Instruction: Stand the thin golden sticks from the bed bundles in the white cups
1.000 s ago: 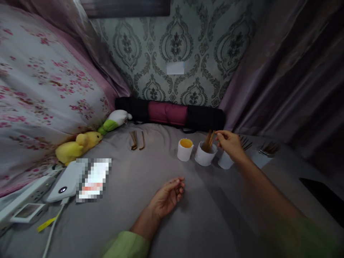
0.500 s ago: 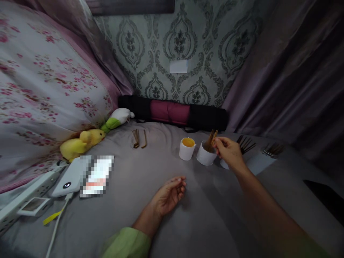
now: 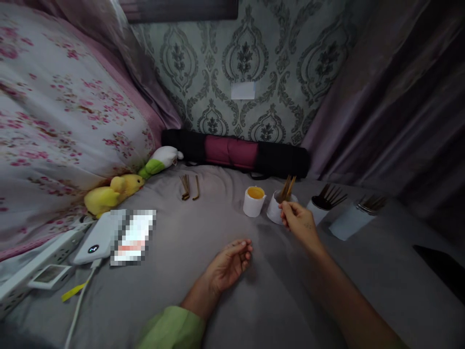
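Observation:
My right hand (image 3: pixel 301 223) is closed in a pinch in front of the second white cup (image 3: pixel 274 208); whether its fingertips grip the cup or something small, I cannot tell. Thin brown sticks (image 3: pixel 286 186) stand up out of that cup. To its left is a white cup with a yellow inside (image 3: pixel 253 201). On the other side, a white container of dark sticks (image 3: pixel 317 208) stands partly behind my right hand. My left hand (image 3: pixel 230 266) lies palm up on the grey sheet, its fingers loosely curled together around nothing visible.
A pale tall container of sticks (image 3: pixel 350 223) leans at the right. Bent brown sticks (image 3: pixel 185 188) lie further back on the left. Plush toys (image 3: pixel 114 194), a white power bank (image 3: pixel 100 237), a phone (image 3: pixel 134 237) and a power strip (image 3: pixel 39 266) line the left side. A black-and-maroon roll (image 3: pixel 232 151) lies along the wall.
My right hand has moved down and left, from beside the sticks' tops to the front of the second cup. More of the dark-stick container shows. My left hand stays put.

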Available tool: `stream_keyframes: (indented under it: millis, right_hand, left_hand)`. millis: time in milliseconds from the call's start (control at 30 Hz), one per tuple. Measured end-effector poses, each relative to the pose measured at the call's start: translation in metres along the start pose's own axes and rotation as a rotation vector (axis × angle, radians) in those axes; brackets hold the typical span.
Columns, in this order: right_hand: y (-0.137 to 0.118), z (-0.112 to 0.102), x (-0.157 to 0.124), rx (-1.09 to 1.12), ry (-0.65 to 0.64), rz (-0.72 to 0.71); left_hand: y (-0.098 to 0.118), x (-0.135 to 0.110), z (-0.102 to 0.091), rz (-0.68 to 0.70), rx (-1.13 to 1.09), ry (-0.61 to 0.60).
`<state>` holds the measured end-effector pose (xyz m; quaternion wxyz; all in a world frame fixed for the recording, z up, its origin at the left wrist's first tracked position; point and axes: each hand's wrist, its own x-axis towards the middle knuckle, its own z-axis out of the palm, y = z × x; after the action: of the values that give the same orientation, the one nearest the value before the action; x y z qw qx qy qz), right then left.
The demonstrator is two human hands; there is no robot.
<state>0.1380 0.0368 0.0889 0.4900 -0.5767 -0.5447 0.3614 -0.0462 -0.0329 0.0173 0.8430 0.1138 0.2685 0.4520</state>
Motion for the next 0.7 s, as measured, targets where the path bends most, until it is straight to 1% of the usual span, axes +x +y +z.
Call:
stream_keyframes:
  millis: [200,300,333,400,533,600,700]
  right_hand:
    - [0.039,0.035,-0.028,0.031,-0.061,0.097]
    - [0.055,0.048,-0.039,-0.007,-0.081,0.071]
    - [0.059,0.051,-0.041,-0.029,-0.067,0.048]
    - [0.065,0.054,-0.045,-0.082,-0.015,0.011]
    - [0.071,0.055,-0.051,-0.15,0.028,-0.027]
    - [0.07,0.054,-0.053,-0.159,0.034,-0.043]
    - [0.069,0.053,-0.054,-0.169,0.039,-0.071]
  left_hand:
    - [0.001,0.001,0.0,0.0,-0.004,0.001]
    - [0.001,0.0,0.001,-0.002,-0.007,0.018]
    - [0.001,0.0,0.001,-0.003,-0.007,0.027]
    - [0.001,0.0,0.002,-0.006,-0.004,0.044]
    - [0.004,0.001,0.003,-0.025,0.009,0.068]
    - [0.01,0.002,0.003,-0.026,0.051,0.111]
    - [0.026,0.005,0.004,0.036,0.144,0.22]
